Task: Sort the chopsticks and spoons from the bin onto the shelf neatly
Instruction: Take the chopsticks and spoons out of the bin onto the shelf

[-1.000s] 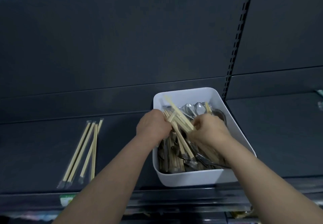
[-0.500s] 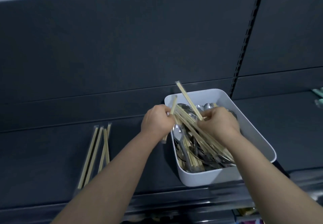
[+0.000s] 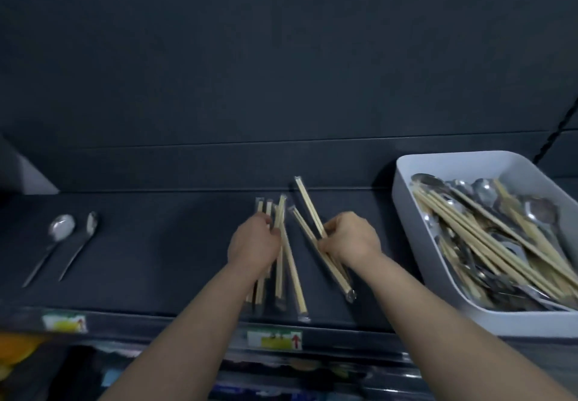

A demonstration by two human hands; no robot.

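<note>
A white bin (image 3: 406,228) at the right of the dark shelf (image 3: 162,256) holds a jumble of wrapped wooden chopsticks (image 3: 488,238) and metal spoons (image 3: 483,191). Several wrapped chopstick pairs (image 3: 289,275) lie in a loose row on the shelf's middle. My left hand (image 3: 253,244) rests on that row, its fingertips curled onto the pairs. My right hand (image 3: 352,239) grips two wrapped chopstick pairs (image 3: 308,209), slanted up to the left just above the shelf, right of the row. Two spoons (image 3: 61,231) lie side by side at the shelf's left.
The shelf's dark back panel rises behind. Price labels (image 3: 275,339) sit on the shelf's front rail. Packaged goods show dimly on the level below. Bare shelf stretches between the spoons and the chopstick row.
Both hands have left the bin and moved left to the chopstick row on the shelf. My right hand has carried chopstick pairs out of the bin. The camera view has swung left.
</note>
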